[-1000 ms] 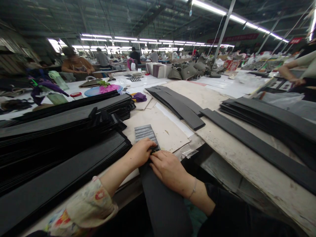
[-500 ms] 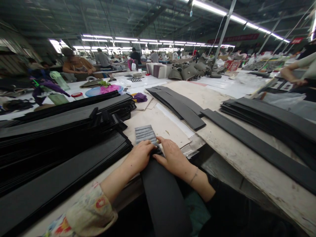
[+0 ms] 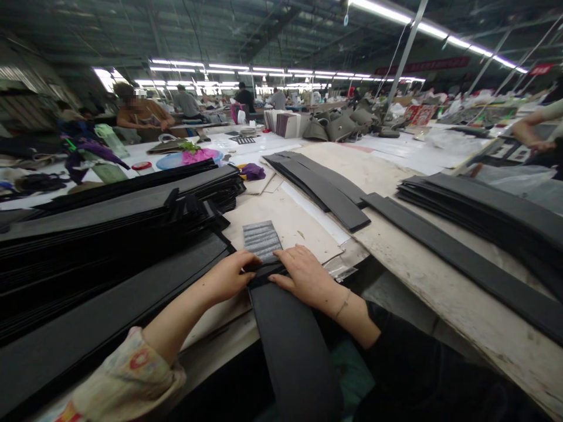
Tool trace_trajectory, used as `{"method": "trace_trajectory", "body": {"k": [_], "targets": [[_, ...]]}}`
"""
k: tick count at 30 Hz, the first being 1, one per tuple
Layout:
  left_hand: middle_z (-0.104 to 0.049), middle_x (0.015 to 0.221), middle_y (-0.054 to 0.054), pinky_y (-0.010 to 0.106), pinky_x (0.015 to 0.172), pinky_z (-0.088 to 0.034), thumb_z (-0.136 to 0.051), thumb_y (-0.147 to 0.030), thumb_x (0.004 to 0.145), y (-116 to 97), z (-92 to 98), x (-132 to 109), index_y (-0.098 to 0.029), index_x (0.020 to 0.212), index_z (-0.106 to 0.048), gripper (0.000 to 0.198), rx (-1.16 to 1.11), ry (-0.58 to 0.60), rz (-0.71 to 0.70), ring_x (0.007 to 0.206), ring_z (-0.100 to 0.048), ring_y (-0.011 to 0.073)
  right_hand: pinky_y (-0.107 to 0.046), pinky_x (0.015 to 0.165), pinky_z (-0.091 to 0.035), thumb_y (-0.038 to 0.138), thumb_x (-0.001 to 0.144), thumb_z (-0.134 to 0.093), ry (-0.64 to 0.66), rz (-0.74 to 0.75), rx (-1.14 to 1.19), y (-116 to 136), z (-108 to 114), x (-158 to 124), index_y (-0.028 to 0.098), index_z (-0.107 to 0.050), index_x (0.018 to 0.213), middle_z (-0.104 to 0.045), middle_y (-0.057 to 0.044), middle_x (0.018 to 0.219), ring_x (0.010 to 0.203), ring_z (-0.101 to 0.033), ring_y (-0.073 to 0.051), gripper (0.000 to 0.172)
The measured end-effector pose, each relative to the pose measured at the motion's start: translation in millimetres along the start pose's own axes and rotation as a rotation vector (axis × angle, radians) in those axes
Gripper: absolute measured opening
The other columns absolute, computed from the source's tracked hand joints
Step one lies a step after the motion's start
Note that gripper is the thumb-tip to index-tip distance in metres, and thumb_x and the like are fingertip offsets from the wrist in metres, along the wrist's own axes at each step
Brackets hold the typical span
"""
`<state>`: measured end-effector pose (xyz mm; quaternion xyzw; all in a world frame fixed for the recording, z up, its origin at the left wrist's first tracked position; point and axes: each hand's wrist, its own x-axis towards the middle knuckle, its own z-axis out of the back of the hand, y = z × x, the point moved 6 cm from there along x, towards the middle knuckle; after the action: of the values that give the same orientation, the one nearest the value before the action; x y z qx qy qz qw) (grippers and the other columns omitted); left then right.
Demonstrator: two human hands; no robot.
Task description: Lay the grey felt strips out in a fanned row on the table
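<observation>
Light: bright, from ceiling tube lights (image 3: 422, 17), glaring upper right | Shade: roof (image 3: 197, 35) dim | Hands: left hand (image 3: 226, 276), right hand (image 3: 305, 275) evenly lit, soft shadows | Black stacks (image 3: 97, 258): detail lost, lower left | Edges: bowed, stretched | Far room: soft, slightly blurred

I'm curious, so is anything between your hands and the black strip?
Nothing visible is: your left hand and right hand are right at the end of the black strip, just below the grey ribbed piece.
</observation>
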<state>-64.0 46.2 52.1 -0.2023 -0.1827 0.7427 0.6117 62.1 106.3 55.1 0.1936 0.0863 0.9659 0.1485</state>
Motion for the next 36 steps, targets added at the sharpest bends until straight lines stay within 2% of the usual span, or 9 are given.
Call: {"method": "trace_trajectory", "body": {"k": [5, 8, 13, 19, 25, 32, 36], "targets": [[-0.061, 0.092, 0.005, 0.03, 0.081, -0.045, -0.051, -0.012, 0.069, -2.5, -1.1, -0.8, -0.017, 0.092, -0.061, 0.026, 0.05, -0.032, -0.008, 0.089, -0.056, 0.0181, -0.034, 0.086, -0.039, 0.038, 0.081, -0.055, 0.089, 0.089, 0.101, 2.4, -4.0, 9.9, 0.015, -0.056, 0.106, -0.058, -0.009, 0.099, 0.098, -0.049, -0.021, 0.035], [-0.061, 0.091, 0.005, 0.03, 0.081, -0.044, -0.051, -0.011, 0.07, -6.4, -1.7, -2.6, -0.017, 0.09, -0.062, 0.023, 0.084, -0.051, -0.062, 0.089, -0.056, 0.0176, -0.032, 0.084, -0.04, 0.034, 0.082, -0.054, 0.122, 0.138, 0.13, 5.2, -7.1, 13.3, 0.015, -0.057, 0.104, -0.058, -0.007, 0.097, 0.096, -0.05, -0.018, 0.029], [-0.059, 0.091, 0.006, 0.03, 0.083, -0.043, -0.041, -0.01, 0.079, -16.5, -8.0, -10.5, -0.019, 0.089, -0.063, 0.026, 0.234, -0.079, -0.17, 0.091, -0.053, 0.0178, -0.031, 0.081, -0.041, 0.031, 0.086, -0.047, 0.11, 0.191, 0.026, 15.1, -7.1, 11.1, 0.013, -0.06, 0.09, -0.057, -0.007, 0.087, 0.087, -0.05, -0.018, 0.022], [-0.058, 0.091, 0.006, 0.033, 0.08, -0.044, -0.037, -0.007, 0.079, -19.0, -14.3, -22.4, -0.018, 0.097, -0.062, 0.033, 0.37, -0.104, -0.144, 0.086, -0.053, 0.0192, -0.032, 0.076, -0.043, 0.029, 0.088, -0.043, 0.067, 0.164, -0.093, 23.4, -5.8, 5.2, 0.014, -0.058, 0.086, -0.055, -0.007, 0.084, 0.084, -0.051, -0.019, 0.022], [-0.059, 0.1, 0.008, 0.031, 0.087, -0.043, -0.033, -0.007, 0.08, -3.4, -16.3, -40.4, -0.015, 0.112, -0.056, 0.04, 0.256, -0.197, -0.086, 0.094, -0.053, 0.018, -0.032, 0.072, -0.043, 0.03, 0.089, -0.042, 0.041, 0.08, -0.125, 23.0, -4.9, 1.2, 0.015, -0.058, 0.085, -0.056, -0.007, 0.083, 0.082, -0.052, -0.019, 0.022], [-0.059, 0.102, 0.008, 0.03, 0.09, -0.043, -0.036, -0.028, 0.085, 9.5, -15.6, -52.8, -0.016, 0.102, -0.059, 0.031, 0.006, -0.238, -0.007, 0.097, -0.055, 0.0177, -0.031, 0.075, -0.043, 0.029, 0.089, -0.042, 0.033, 0.082, -0.091, 21.5, -4.0, -0.4, 0.015, -0.059, 0.088, -0.056, -0.006, 0.083, 0.084, -0.051, -0.019, 0.022], [-0.06, 0.103, 0.009, 0.033, 0.087, -0.044, -0.04, -0.039, 0.082, 15.7, -10.5, -57.3, -0.016, 0.106, -0.057, 0.037, -0.072, -0.301, 0.124, 0.097, -0.056, 0.0203, -0.031, 0.077, -0.043, 0.029, 0.089, -0.042, 0.027, 0.072, -0.064, 19.3, -3.9, -0.5, 0.016, -0.059, 0.091, -0.056, -0.006, 0.085, 0.086, -0.051, -0.019, 0.022]]}}
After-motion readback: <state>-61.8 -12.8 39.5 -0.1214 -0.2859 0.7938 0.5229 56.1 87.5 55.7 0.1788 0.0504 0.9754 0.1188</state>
